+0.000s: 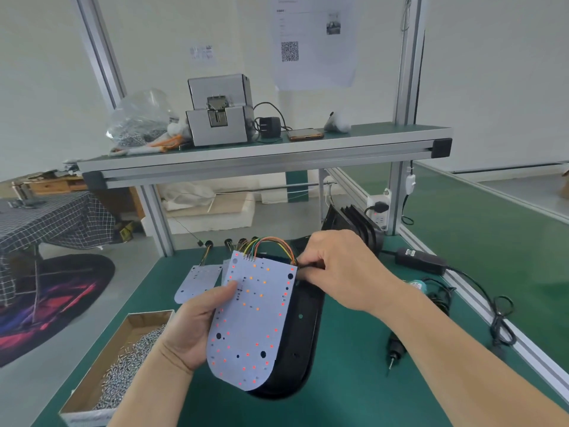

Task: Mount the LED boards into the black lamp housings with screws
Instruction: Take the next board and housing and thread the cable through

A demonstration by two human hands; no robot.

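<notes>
In the head view, a workbench topped with a matte green mat (354,349) is framed by ribbed aluminium posts (406,87) against plain white walls, on which printed sheets (314,41) are hung. A shelf (277,146) is carried above the bench; a boxy grey metal screw feeder (218,118), a crinkled clear bag of screws (141,118) and a phone (305,134) are set on it. A chequered cloth (55,217) and a dark oval rug (46,297) are seen at the left.

A white LED board (252,318), flat, with a rounded lower end and dotted with red and orange LEDs, is held tilted over a glossy black lamp housing (304,328) lying on the mat. Its left edge is gripped by the left hand (197,328), thumb pressed on the face and fingers curled behind. Coloured wires (271,245) arch from the board's top edge and are pinched at the upper right corner between thumb and forefinger of the right hand (335,266), the other fingers curled.

More black housings (354,223) are stacked upright behind. An open cardboard box of silvery screws (123,359) is placed at the left and a black electric screwdriver (395,349) is laid at the right.
</notes>
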